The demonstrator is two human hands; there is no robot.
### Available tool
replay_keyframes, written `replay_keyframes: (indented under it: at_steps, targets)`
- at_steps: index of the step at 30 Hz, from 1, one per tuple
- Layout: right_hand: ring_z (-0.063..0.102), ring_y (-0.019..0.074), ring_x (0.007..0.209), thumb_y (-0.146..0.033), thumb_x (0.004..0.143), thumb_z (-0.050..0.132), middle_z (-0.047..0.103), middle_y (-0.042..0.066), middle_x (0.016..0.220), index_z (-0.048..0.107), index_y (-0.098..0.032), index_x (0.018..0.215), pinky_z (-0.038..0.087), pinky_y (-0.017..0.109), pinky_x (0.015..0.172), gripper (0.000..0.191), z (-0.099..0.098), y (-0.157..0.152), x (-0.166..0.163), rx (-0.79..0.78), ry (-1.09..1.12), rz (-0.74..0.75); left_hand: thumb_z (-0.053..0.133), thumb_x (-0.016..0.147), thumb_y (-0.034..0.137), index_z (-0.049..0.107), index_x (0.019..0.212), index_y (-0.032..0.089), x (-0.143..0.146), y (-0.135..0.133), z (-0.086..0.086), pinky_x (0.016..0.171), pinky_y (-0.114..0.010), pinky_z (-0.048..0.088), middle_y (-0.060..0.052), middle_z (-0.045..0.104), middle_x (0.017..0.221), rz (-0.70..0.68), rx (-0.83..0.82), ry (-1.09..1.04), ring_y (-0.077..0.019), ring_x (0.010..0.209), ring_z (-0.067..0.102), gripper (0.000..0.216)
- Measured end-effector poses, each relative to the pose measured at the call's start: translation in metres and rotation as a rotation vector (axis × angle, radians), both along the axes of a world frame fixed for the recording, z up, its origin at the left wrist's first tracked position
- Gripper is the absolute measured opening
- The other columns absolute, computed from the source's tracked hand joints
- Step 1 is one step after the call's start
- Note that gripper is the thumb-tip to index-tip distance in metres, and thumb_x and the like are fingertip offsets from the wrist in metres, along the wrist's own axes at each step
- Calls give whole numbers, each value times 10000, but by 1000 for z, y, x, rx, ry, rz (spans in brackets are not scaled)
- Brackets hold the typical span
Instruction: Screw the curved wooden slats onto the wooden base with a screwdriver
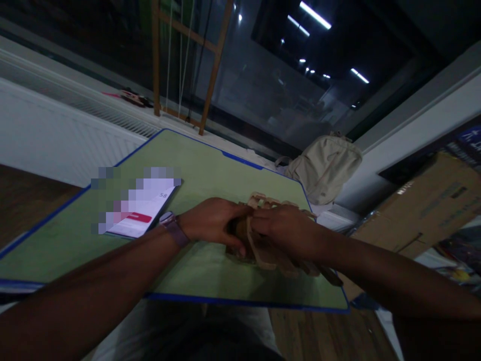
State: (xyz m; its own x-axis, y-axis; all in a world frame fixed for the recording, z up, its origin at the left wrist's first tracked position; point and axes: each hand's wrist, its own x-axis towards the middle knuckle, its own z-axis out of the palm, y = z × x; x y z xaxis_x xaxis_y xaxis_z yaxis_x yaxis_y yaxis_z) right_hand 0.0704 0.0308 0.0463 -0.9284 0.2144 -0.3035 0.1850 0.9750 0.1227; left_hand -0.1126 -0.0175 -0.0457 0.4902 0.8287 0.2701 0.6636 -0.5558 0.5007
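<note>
A ribbed wooden object [266, 258], made of several curved light-brown slats side by side, sits on the green table [195, 160] with the blue edge. My left hand [212, 220], with a watch [173, 228] on its wrist, is closed round the object's left end, thumb in front and fingers behind. On top, my right hand [287, 230] has its fingers bent and pressed together on one of the slats, close to my left fingertips. Both hands hide the object's middle. To the left of my left wrist lies a phone [137, 228] with a lit, partly blurred screen.
Beyond the table's far right corner rests a beige backpack [326, 163]. A large cardboard box [417, 220] stands at the right. Behind the table are a wooden frame with strings [210, 90], a dark window [278, 100] and a white radiator [56, 120].
</note>
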Motion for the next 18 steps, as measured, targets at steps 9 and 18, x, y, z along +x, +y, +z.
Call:
replay_keyframes:
  at_steps: [9, 18]
  targets:
    - [586, 200, 612, -216, 867, 538, 722, 68, 857, 712, -221, 874, 304, 331, 509, 174, -3, -6, -4, 134, 23, 47, 568, 705, 742, 506, 1213, 192, -1, 1, -6, 675, -294, 416, -86, 697, 1015, -20, 44, 9, -283, 882, 677, 751]
    - [651, 228, 769, -136, 845, 503, 728, 81, 939, 711, -188, 910, 417, 322, 651, 224, -10, 0, -7, 67, 20, -69, 577, 693, 745, 537, 1159, 184, 2, -1, -4, 647, -291, 414, -81, 706, 994, 9, 42, 4, -275, 854, 676, 730]
